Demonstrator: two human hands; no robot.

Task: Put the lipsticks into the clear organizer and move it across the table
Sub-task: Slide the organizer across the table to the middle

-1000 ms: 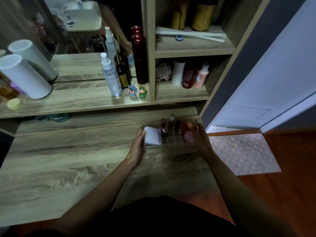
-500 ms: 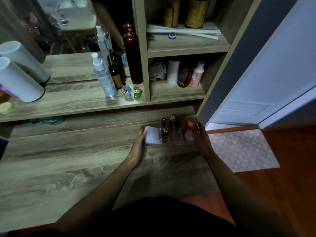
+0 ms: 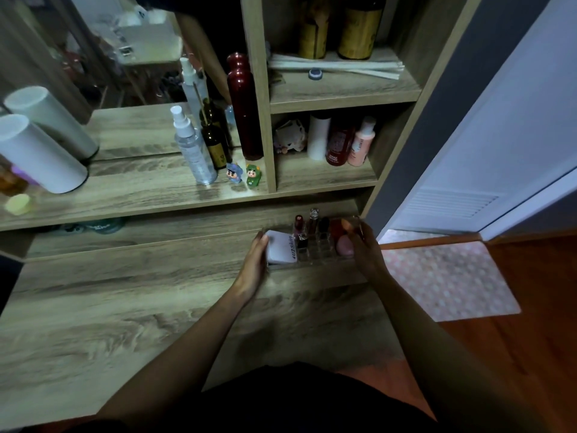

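Wood-grain desk (image 3: 109,307) fills the left and centre of the head view, lit dimly. Far left, on the raised shelf (image 3: 125,195) above the desk: two white cylinders (image 3: 40,153) lying tilted, a small pale-yellow round item (image 3: 18,204) beside them. Moving right along the same shelf: clear spray bottle (image 3: 193,151), upright; dark amber bottle (image 3: 215,145) just behind it; two small cartoon figurines (image 3: 245,175) side by side; tall dark-red bottle (image 3: 243,107) against the shelf divider. Right compartment holds a white tube, a red bottle and a pink bottle (image 3: 360,143), all upright. Below, at the back right part of the desk: clear organizer (image 3: 315,246), resting on the desk surface as far as can be judged. Left hand (image 3: 254,264) lies against its left end, fingers (image 3: 260,245) together and flat on the side, next to a white square compact (image 3: 281,250) sitting in the left section. Lipsticks (image 3: 307,226) stand upright in the middle slots; at least three or four visible, exact count unclear in the low light. A pink egg-shaped sponge (image 3: 345,246) sits in the right section. Right hand (image 3: 363,248) clasps the right end of the organizer, fingers curled around its edge. Both hands thus press on opposite ends. Far right: patterned floor mat (image 3: 446,279) on a reddish wood floor, white door (image 3: 499,135) ajar.
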